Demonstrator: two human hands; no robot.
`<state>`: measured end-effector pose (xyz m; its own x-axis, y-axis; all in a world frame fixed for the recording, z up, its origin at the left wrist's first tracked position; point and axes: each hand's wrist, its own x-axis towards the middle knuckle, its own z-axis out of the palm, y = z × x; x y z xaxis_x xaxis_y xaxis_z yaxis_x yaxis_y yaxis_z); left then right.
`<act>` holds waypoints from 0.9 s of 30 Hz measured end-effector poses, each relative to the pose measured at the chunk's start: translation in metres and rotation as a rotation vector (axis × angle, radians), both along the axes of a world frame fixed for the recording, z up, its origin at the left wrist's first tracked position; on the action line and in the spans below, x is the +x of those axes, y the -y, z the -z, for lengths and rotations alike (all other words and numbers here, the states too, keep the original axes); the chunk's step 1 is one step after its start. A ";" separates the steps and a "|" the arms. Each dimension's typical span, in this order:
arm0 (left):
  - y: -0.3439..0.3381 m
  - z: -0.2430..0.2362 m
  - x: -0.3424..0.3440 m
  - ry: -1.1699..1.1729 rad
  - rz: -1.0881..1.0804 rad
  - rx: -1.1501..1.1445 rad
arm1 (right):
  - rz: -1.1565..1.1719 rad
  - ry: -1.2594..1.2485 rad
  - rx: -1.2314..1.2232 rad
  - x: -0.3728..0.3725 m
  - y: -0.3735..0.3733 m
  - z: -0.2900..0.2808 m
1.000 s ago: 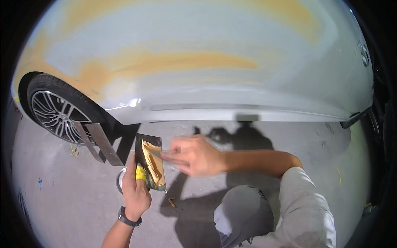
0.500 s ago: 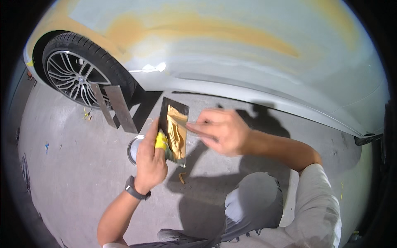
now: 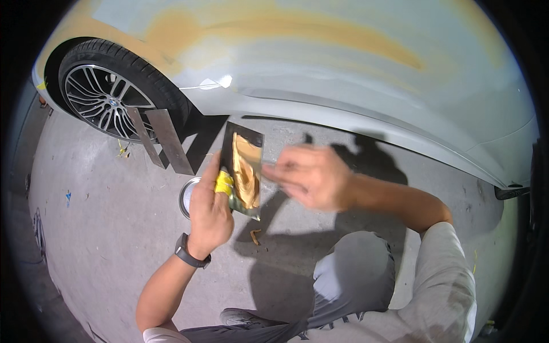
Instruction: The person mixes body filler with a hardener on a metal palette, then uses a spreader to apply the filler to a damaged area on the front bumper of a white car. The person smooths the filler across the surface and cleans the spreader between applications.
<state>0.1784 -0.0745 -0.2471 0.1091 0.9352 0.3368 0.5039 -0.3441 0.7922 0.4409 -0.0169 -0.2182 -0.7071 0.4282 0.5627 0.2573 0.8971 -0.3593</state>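
While left fingers hold it, the plate lies beside right fingers.

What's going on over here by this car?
A person is beside a pale car with yellow-orange patches on its side. Their left hand holds a dark board bearing a thick smear of tan paste. Their right hand is at the board's right edge, too blurred to tell whether it grips a thin tool. Two metal strips stand near the wheel, and a round tin shows partly behind the left hand.
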 end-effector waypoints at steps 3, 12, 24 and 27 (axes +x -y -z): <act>0.002 -0.002 0.000 0.153 -0.061 -0.078 | -0.147 0.027 -0.200 0.000 0.001 0.002; 0.001 0.000 0.007 0.189 -0.042 -0.162 | 0.145 -0.070 -0.134 0.001 0.002 0.017; 0.023 -0.011 0.030 0.902 -0.058 -0.362 | 0.161 -0.311 0.440 -0.010 0.010 0.050; 0.031 -0.017 0.032 1.030 -0.051 -0.371 | 0.106 -0.382 0.482 -0.006 0.002 0.063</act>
